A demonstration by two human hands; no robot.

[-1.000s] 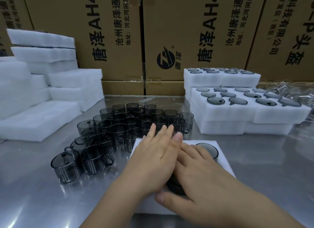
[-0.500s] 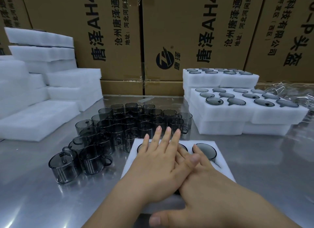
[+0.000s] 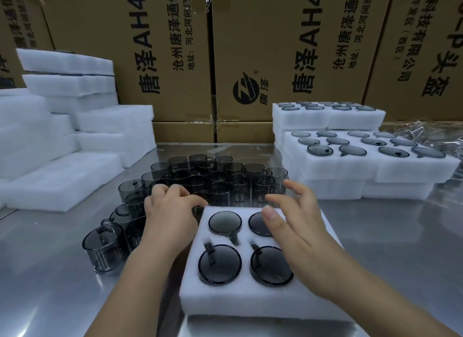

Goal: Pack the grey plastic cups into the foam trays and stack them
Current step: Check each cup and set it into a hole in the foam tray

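The right hand hovers open, fingers spread, over the right side of the square white foam tray. The left hand is at the tray's far left corner, fingers curled among the loose smoky grey plastic cups; whether it grips one I cannot tell. Half a second ago both hands lay flat and crossed on the tray. Now they have parted, and four packed grey cups show, sunk in its soft round pockets. The tray lies on the shiny steel counter. Filled foam trays are stacked at the right, plain foam blocks at the left.
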